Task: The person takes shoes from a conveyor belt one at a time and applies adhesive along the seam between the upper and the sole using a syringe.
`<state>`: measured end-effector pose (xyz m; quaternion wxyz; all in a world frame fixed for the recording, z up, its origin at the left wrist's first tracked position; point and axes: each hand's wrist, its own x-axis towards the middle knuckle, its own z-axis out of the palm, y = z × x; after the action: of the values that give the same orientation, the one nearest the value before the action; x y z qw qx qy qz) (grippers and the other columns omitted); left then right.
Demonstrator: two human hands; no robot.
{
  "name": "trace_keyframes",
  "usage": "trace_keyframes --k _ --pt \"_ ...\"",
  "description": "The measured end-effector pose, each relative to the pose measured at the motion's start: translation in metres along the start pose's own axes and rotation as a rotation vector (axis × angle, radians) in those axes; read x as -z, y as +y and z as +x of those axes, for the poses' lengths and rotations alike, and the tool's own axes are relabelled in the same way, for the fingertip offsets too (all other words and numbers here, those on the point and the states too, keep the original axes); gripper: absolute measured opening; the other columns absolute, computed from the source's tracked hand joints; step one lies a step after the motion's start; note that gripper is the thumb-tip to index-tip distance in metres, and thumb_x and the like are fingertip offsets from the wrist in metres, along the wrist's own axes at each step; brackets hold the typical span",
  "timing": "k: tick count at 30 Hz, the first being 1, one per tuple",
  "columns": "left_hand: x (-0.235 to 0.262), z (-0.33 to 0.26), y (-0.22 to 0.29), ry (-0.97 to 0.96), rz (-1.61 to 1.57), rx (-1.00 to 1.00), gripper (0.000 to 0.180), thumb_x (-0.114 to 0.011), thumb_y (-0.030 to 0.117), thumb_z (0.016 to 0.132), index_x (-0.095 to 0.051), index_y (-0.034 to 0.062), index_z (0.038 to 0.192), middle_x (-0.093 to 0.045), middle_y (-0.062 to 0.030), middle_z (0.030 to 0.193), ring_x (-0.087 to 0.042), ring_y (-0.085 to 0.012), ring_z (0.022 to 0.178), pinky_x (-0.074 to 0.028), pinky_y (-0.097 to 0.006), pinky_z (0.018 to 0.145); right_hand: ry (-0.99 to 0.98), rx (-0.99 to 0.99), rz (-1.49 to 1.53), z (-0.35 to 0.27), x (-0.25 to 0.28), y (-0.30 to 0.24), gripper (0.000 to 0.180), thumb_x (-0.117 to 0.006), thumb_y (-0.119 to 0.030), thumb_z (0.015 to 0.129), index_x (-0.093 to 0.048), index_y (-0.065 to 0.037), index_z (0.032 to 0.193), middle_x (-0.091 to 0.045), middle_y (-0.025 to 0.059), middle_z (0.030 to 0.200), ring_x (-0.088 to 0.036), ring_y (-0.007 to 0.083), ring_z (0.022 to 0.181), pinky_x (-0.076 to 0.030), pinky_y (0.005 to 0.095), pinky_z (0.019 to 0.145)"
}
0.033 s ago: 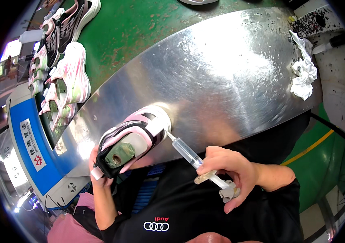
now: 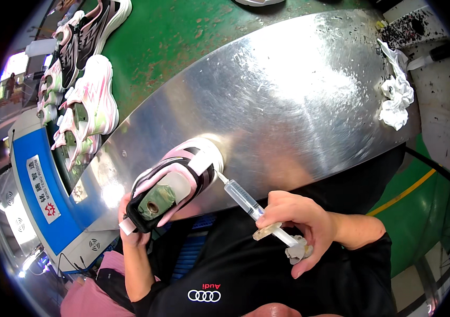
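A pink, black and white sports shoe [image 2: 197, 161] is held by its heel end in my left hand [image 2: 132, 236], whose fingers are closed and partly hidden behind it. Inside the shoe's opening sits a green shoe last [image 2: 157, 203] with a round hole. My right hand [image 2: 300, 214] grips a clear syringe [image 2: 242, 197], with the fingers around the barrel's rear end and the plunger. Ragged, pale material wraps the plunger end. The syringe's thin tip meets the edge of the shoe's sole near the toe; whether it touches is too fine to tell.
The shoe is over a shiny metal tabletop [image 2: 267, 95] with a curved far edge. Crumpled white tissue [image 2: 395, 100] and a dark-handled brush [image 2: 436, 55] lie at the right. Several shoes [image 2: 95, 98] stand at the far left beside a blue and white machine [image 2: 40, 174].
The shoe has turned very slightly in my left hand. My right hand and the syringe have hardly moved.
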<state>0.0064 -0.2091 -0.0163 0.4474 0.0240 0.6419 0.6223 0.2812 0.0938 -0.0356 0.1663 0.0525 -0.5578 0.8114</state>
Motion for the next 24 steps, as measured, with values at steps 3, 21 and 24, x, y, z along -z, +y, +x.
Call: trace_keyframes --k 3,21,24 --pt "-0.021 -0.013 -0.004 0.030 -0.071 -0.003 0.047 -0.063 0.023 0.085 -0.046 0.0039 0.125 -0.055 -0.0114 0.121 -0.057 -0.0231 0.106 -0.044 -0.034 0.098 0.000 0.005 -0.019 0.001 -0.004 0.002 0.079 -0.084 -0.033 0.059 -0.050 -0.004 0.124 -0.061 0.0077 0.111 -0.049 0.0226 0.083 -0.041 0.0321 0.072" --pt "-0.077 -0.054 -0.050 -0.172 -0.450 0.162 0.082 -0.068 0.000 0.072 -0.023 -0.0008 0.142 -0.042 -0.0188 0.137 -0.045 -0.0322 0.124 -0.035 -0.046 0.105 -0.021 -0.032 -0.172 0.007 -0.020 -0.017 0.079 -0.084 -0.036 0.059 -0.051 -0.004 0.123 -0.061 0.0070 0.110 -0.051 0.0234 0.082 -0.042 0.0322 0.072" --pt "-0.095 -0.055 -0.049 -0.188 -0.501 0.193 0.085 -0.068 0.000 0.069 -0.023 -0.0009 0.142 -0.043 -0.0181 0.135 -0.047 -0.0319 0.122 -0.038 -0.046 0.103 -0.036 -0.044 -0.179 0.011 -0.024 -0.023 0.079 -0.084 -0.037 0.059 -0.051 -0.003 0.122 -0.060 0.0076 0.110 -0.051 0.0230 0.081 -0.041 0.0319 0.071"
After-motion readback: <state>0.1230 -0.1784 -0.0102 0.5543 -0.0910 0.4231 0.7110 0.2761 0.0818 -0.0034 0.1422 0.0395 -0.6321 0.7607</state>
